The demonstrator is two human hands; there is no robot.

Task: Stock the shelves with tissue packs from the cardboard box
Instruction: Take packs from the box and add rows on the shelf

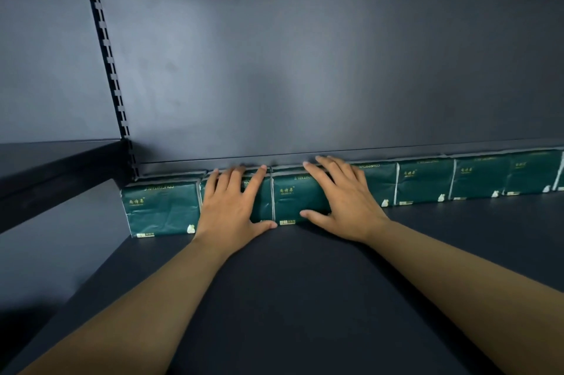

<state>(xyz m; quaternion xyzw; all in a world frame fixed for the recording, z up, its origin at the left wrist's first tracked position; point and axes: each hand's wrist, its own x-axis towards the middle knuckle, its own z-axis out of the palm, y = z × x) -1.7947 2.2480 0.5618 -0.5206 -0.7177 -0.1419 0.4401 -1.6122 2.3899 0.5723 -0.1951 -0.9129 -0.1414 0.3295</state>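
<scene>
Head view looks down along both bare forearms onto a dark, matte metal shelf (pixel 305 298), and from where I stand the risks read left to right. At the far left, beside the slotted black upright (pixel 111 69), the end dark green plastic-wrapped tissue pack (pixel 160 206) lies flat with its front edge sitting nearer the viewer than its neighbours; a sideways shove along the row could skew it further. The left hand (pixel 230 206) lies spread and flat on the second pack (pixel 262 200), fingers straight, thumb at the front edge. The right hand (pixel 341 200) lies likewise spread on the third pack (pixel 294 197), fingertips reaching the back panel (pixel 305 69). Uneven pressure from either palm could, I think, crush the soft wrapping or ride one pack up over the seam between them. To the right the remaining green packs (pixel 476 176) run touching along the back. No cardboard box is visible.
</scene>
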